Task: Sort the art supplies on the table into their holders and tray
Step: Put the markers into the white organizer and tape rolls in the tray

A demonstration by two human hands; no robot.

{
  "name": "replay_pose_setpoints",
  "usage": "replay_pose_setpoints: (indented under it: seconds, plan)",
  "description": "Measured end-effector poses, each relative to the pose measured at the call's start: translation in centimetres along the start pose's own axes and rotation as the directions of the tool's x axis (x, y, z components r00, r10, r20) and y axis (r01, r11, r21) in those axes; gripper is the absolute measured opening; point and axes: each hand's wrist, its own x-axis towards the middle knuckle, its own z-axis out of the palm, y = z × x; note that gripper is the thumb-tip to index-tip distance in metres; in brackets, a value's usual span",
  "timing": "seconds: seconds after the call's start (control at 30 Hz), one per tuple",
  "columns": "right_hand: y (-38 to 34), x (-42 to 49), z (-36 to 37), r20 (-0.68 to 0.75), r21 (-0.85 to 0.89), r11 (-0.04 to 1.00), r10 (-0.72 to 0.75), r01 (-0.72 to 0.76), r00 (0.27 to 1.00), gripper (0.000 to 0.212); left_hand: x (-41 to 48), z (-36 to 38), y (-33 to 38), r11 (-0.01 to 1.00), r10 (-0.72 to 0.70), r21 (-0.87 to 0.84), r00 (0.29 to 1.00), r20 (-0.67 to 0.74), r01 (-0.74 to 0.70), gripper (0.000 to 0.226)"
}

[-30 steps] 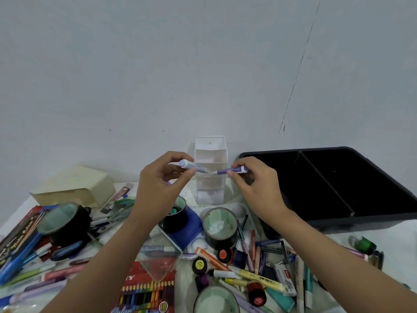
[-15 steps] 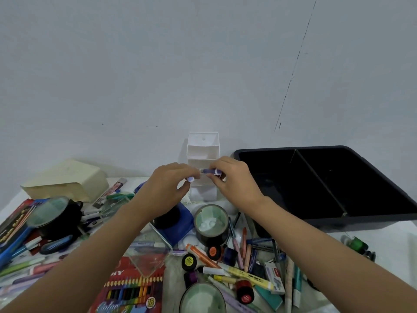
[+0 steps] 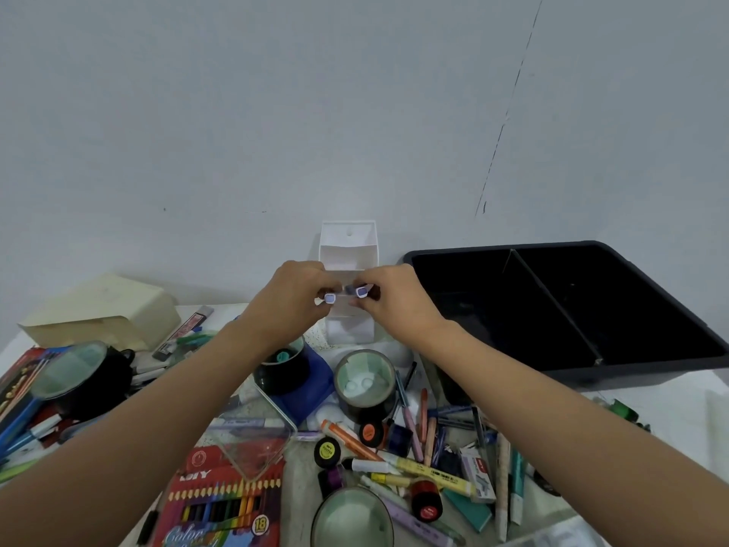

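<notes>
Head view. The left hand [image 3: 292, 305] and right hand [image 3: 398, 309] are meeting in mid-air, fingertips nearly touching. The left fingers are pinching a short lilac-ended marker [image 3: 329, 298] with a square butt. The right fingers are pinching a second, darker purple-ended marker [image 3: 361, 291]. Both ends are facing the camera and the barrels are hiding inside the grips, so I cannot tell whether the two markers are touching. Directly behind the fingers a white tiered plastic holder [image 3: 348, 246] is standing against the wall. Its visible upper pockets are showing nothing inside, and the lower ones are partly covered by the hands. Off to the right of the right fingers, the black divided plastic tray [image 3: 651, 367] is lying with both compartments looking dark and bare. Well left of the left fingers a cream box-shaped holder [image 3: 98, 309] is sitting, its opening not in sight. Below the fingers, the white table [image 3: 678, 408] is carrying nearly everything: a red box of colour pencils [image 3: 221, 503], a yellow highlighter [image 3: 434, 469], round black pots with pale green tops [image 3: 365, 382], and crayons, pens and small paint jars in a heap. By my reckoning the sorting is only just beginning. The two markers are in hand and not yet placed, no holder is visibly filling, and the bulk of the pile is waiting.
</notes>
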Motion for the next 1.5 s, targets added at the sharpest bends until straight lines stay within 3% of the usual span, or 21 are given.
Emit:
replay_pose_setpoints:
  seconds: [0.17,0.4,0.6,0.8,0.97,1.03,1.1,1.17,1.27,1.33,1.5]
  plan:
    - [0.1,0.8,1.0,0.101,-0.128,0.992,0.036,-0.023,0.994,0.010,1.0,0.5,-0.7,0.998,-0.022,0.067,1.000,-0.007,0.022,0.018]
    - [0.2,1.4,1.1,0.158,-0.280,0.960,0.059,-0.013,0.986,0.016,0.7,1.2,-1.1,0.996,-0.083,0.032,0.995,-0.055,0.085,0.013]
    - [0.3,1.8,1.6,0.238,-0.338,0.941,0.070,0.015,0.969,0.018,0.0,2.2,-1.2,0.980,-0.033,0.192,0.995,-0.091,0.050,0.013]
    - [0.3,1.4,1.7,0.222,-0.350,0.936,0.050,0.032,0.974,0.016,0.4,2.9,-1.1,0.951,-0.014,0.306,0.992,-0.127,0.053,0.018]
    - [0.2,1.0,1.4,0.212,-0.287,0.958,0.060,0.003,0.975,0.018,-1.9,3.2,-0.4,0.996,0.026,0.088,0.975,-0.222,-0.007,0.014]
    - [0.1,0.9,1.3,0.215,-0.268,0.963,0.065,-0.005,0.974,0.018,-2.6,3.1,0.0,0.989,-0.106,-0.132,0.941,-0.323,0.066,0.011]
    - [0.1,0.9,1.4,0.205,-0.243,0.970,0.073,-0.022,0.976,0.020,-2.8,3.1,0.1,0.911,-0.345,-0.353,0.861,-0.374,0.212,0.020]
    - [0.2,0.7,1.6,0.193,-0.212,0.977,0.080,-0.038,0.978,0.020,-2.4,3.1,0.1,0.768,-0.548,-0.512,0.809,-0.212,0.386,0.036]
    - [0.3,0.6,1.8,0.167,-0.161,0.985,0.084,-0.057,0.982,0.020,-1.9,3.4,0.3,0.701,-0.554,-0.563,0.832,-0.042,0.438,0.024]
    - [0.5,0.5,1.9,0.153,-0.132,0.989,0.084,-0.064,0.985,0.020,-1.6,3.3,0.3,0.707,-0.558,-0.563,0.826,-0.073,0.428,0.014]
    - [0.1,0.5,2.3,0.140,-0.079,0.993,0.094,-0.084,0.986,0.023,-1.3,3.5,0.0,0.684,-0.597,-0.582,0.796,-0.098,0.441,0.015]
